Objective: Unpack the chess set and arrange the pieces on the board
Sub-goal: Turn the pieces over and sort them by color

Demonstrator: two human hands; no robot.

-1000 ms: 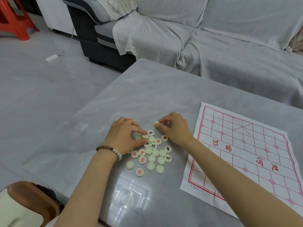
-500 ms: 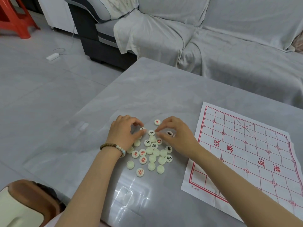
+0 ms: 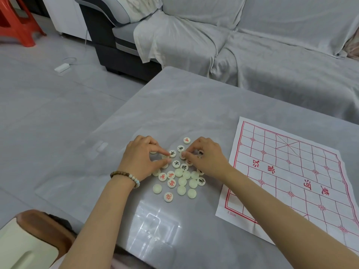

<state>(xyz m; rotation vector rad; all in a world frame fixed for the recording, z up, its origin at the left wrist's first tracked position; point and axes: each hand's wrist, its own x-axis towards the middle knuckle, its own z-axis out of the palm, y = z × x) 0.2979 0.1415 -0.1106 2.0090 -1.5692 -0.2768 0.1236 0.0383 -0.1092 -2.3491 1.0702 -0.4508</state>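
Note:
A heap of several cream round chess pieces [image 3: 182, 181] lies on the grey table [image 3: 194, 105], some showing red or black characters, some blank side up. My left hand [image 3: 141, 158], with a bead bracelet at the wrist, pinches a piece [image 3: 165, 156] at the heap's far left between forefinger and thumb. My right hand [image 3: 206, 158] pinches another piece [image 3: 182, 155] at the heap's far side. One red-marked piece [image 3: 186, 140] lies apart, beyond the heap. The paper board [image 3: 291, 171] with red grid lines lies flat to the right, with no pieces on it.
A sofa under a grey cover [image 3: 252, 45] stands behind the table. A clear plastic tray [image 3: 155, 230] lies on the table near me. A red stool [image 3: 17, 22] is at the far left on the floor. A brown and cream object [image 3: 29, 239] sits at the lower left.
My right hand put a red-marked piece down beyond the heap, then drew back to the heap and took another. My left hand shifted slightly right, still working pieces at the heap's left edge.

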